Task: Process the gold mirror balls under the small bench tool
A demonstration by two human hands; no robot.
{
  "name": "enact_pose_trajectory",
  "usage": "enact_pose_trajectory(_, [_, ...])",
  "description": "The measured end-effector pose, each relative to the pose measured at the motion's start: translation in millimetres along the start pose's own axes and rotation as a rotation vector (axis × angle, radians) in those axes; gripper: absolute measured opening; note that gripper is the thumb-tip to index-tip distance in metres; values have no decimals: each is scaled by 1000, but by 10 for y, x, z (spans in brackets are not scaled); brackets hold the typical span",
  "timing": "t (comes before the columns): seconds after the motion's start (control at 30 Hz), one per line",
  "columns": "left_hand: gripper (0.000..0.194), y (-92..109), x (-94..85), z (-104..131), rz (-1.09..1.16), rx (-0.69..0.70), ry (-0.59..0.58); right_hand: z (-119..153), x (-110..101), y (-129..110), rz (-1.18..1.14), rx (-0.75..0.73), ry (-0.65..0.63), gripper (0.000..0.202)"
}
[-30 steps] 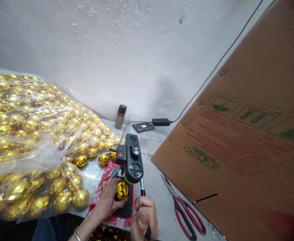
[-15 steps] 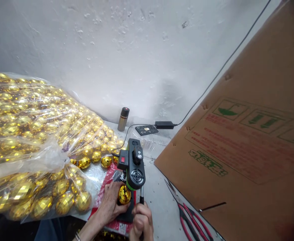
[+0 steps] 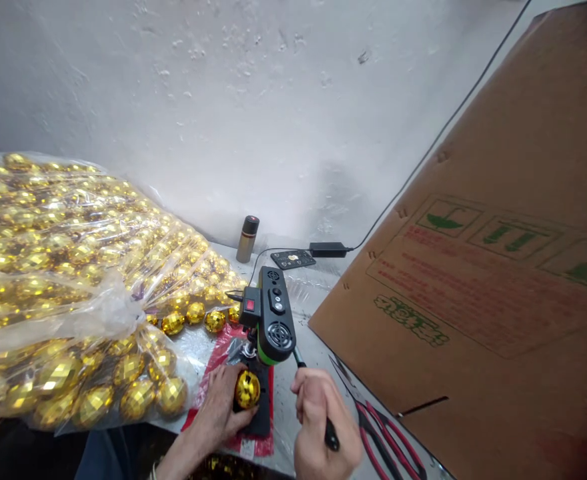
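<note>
A black and green machine [image 3: 276,320] with a red switch stands on a dark base over a red plastic sheet. In my left hand [image 3: 221,403], a shiny gold ball [image 3: 247,389] is held between thumb and fingers at the base, just below the machine's head. My right hand [image 3: 323,423] is wrapped round the black-gripped lever [image 3: 331,435] at the machine's right side.
Clear bags of gold balls [image 3: 73,233] fill the left. Behind the machine are a bottle [image 3: 247,239], a phone [image 3: 293,259] and a black adapter [image 3: 328,250] with a cord. Red-handled scissors [image 3: 391,437] lie beside a large cardboard box [image 3: 483,280] on the right.
The machine's head has risen off the gold ball and tilted. My right hand has swung the lever to the right and outward. My left hand stays around the ball.
</note>
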State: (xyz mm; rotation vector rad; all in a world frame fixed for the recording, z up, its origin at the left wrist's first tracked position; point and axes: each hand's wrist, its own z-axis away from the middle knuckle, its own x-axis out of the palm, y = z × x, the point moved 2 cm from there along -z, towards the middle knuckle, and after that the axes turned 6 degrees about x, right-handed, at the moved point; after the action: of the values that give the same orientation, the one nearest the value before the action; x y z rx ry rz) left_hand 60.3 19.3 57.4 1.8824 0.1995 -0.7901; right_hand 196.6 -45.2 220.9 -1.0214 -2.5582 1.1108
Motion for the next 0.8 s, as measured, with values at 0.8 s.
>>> enact_pose_trajectory(0.8, [43,-45,-878,-1044,-293,-358,49,67,37,-19,3,-114,3,31])
